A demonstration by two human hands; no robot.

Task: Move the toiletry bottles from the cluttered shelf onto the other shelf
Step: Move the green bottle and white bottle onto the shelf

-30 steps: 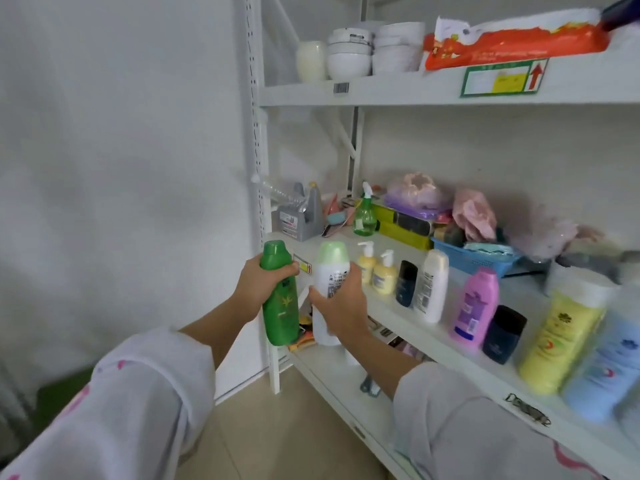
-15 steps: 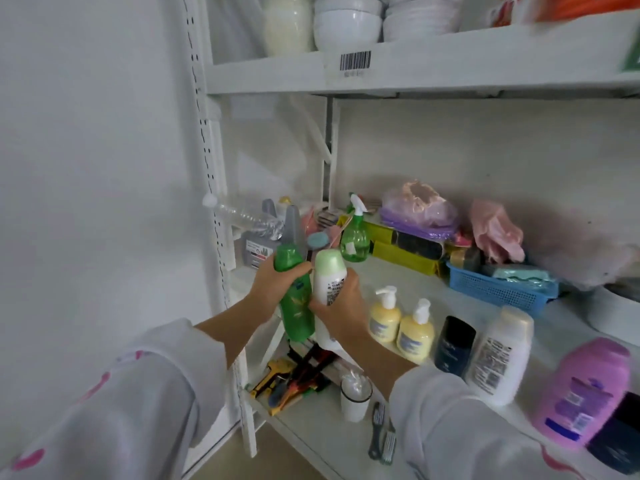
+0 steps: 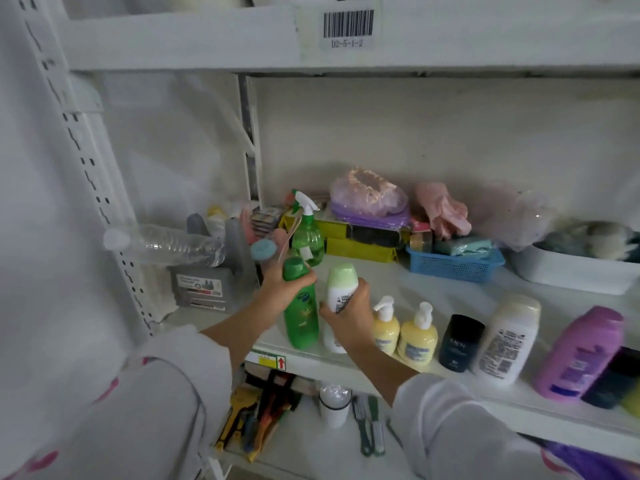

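My left hand (image 3: 281,287) grips a tall green bottle (image 3: 302,313) just below its cap; the bottle stands upright near the front left of the middle shelf (image 3: 346,367). Right beside it, my right hand (image 3: 351,311) holds a white bottle with a pale green cap (image 3: 341,284), also upright at the shelf's front. To the right along the front runs a row: two yellow pump bottles (image 3: 403,332), a black container (image 3: 460,342), a white bottle (image 3: 507,336) and a purple bottle (image 3: 578,353).
Behind stand a green spray bottle (image 3: 306,235), yellow boxes (image 3: 360,249), a blue basket (image 3: 453,266), a white tub (image 3: 571,275) and a grey tape dispenser (image 3: 207,282) under a lying clear water bottle (image 3: 173,245). The lower shelf holds tools (image 3: 256,420) and a white cup (image 3: 334,405).
Both hands carried their bottles up and forward from in front of the shelf's edge onto its front left part. The view moved closer to the shelving.
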